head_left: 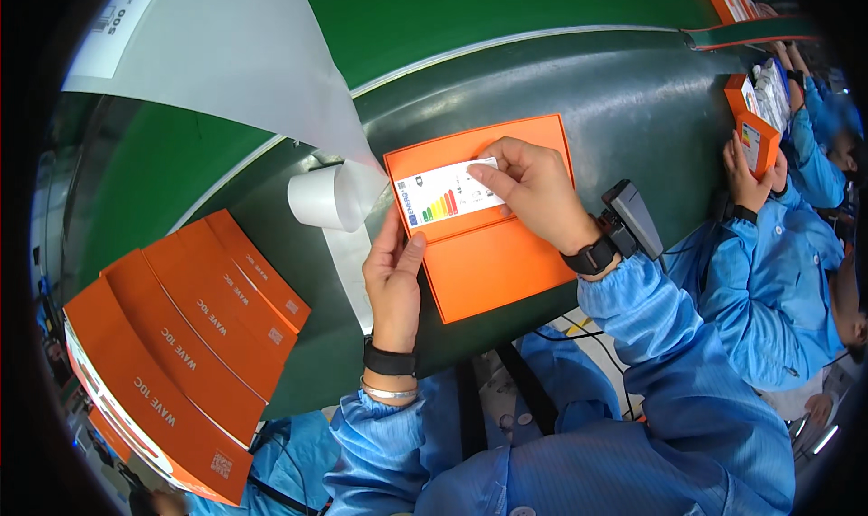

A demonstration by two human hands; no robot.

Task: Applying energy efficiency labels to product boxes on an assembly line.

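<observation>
An orange flat box (pixel 493 245) lay flat on the dark green belt, near its front edge, turned slightly so its long sides ran up toward the right. A crease crossed its middle. On its upper half sat a white rectangular label (pixel 445 195) bearing a row of coloured bars from green through yellow to red, its long side following the box's tilt, its right end under fingertips.

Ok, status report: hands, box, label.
Left hand steadies orange box at its edge. Right hand presses label onto box. Nothing in the way.
</observation>
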